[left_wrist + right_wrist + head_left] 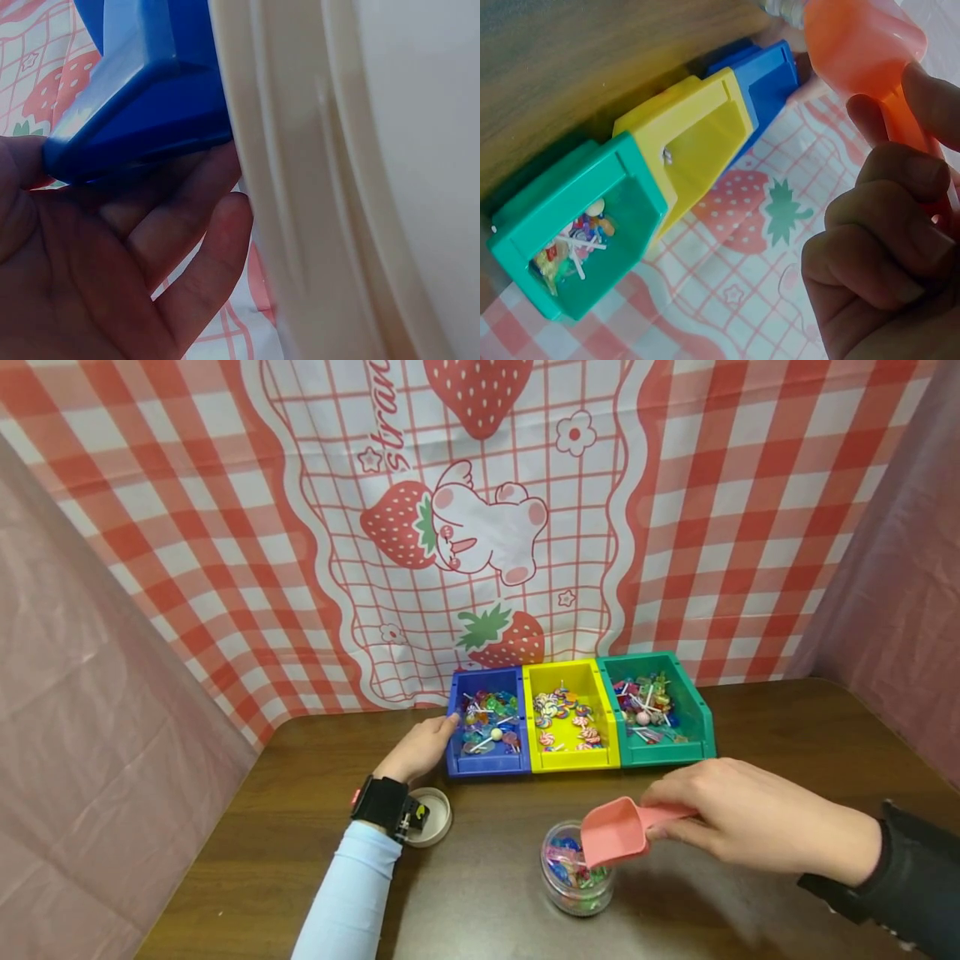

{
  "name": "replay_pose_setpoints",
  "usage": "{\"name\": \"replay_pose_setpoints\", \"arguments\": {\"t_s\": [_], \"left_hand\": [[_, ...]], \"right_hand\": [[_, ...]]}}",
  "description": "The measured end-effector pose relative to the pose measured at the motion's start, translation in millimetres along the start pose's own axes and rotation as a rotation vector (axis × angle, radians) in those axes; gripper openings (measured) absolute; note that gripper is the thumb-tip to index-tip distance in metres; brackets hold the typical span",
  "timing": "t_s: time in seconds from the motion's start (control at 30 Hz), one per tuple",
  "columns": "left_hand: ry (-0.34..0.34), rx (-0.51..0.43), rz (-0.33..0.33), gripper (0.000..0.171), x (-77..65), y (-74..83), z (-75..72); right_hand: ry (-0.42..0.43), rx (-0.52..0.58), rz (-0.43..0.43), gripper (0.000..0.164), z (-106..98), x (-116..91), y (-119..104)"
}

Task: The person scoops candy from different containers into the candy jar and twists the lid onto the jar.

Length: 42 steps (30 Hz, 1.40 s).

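Component Condition and Position

Jar [576, 902]: clear, round, upright, mouth open; multicoloured pieces [561, 867] show through the wall. Scoop [617, 833]: pink, tilted, bowl over the right part of the jar's mouth, handle pointing right; contact with the rim indeterminate. Blue bin [489, 766]: open-topped, upright, beyond the jar and to its left, containing small lollipops [491, 737]

A red-and-white checked cloth [720, 510] hangs across the far side, its pale central panel [585, 518] printed with strawberries [483, 393], flowers [575, 433] and a white cartoon animal [498, 527] turned sideways. A creased pink left drape [97, 710] and right drape [885, 593] flank a brown wood-grain tabletop [480, 893], its far corners rounded, its near part softly shining.
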<state>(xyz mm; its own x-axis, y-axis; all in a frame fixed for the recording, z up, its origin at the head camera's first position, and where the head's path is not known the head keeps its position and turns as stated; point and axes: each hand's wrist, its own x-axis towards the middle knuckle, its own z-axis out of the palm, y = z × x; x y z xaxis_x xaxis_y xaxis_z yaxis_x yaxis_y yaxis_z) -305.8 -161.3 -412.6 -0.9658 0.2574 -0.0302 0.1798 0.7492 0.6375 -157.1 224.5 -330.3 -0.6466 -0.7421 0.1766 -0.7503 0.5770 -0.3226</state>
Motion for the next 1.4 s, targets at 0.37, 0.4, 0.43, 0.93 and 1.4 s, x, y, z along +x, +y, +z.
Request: {"name": "replay_pose_setpoints", "arguments": {"t_s": [0.37,0.4,0.43,0.93,1.4], "left_hand": [[-0.004,0.042,0.021,0.056,-0.2,1.1,-0.4],[-0.005,0.048,0.023,0.056,-0.1,1.1,-0.3],[-0.007,0.051,0.024,0.057,0.0,0.9,-0.2],[-0.007,0.014,-0.002,0.058,0.8,0.4,-0.4],[0.000,0.007,-0.001,0.054,-0.5,2.7,-0.5]], "right_hand": [[0.220,-0.242,0.249,0.014,-25,-1,32],[0.223,-0.272,0.292,0.017,-26,-2,37],[0.222,-0.294,0.333,0.020,-28,-3,42],[0.052,-0.270,0.605,0.036,-18,14,82],[0.234,-0.582,0.426,0.030,-24,36,100]]}}
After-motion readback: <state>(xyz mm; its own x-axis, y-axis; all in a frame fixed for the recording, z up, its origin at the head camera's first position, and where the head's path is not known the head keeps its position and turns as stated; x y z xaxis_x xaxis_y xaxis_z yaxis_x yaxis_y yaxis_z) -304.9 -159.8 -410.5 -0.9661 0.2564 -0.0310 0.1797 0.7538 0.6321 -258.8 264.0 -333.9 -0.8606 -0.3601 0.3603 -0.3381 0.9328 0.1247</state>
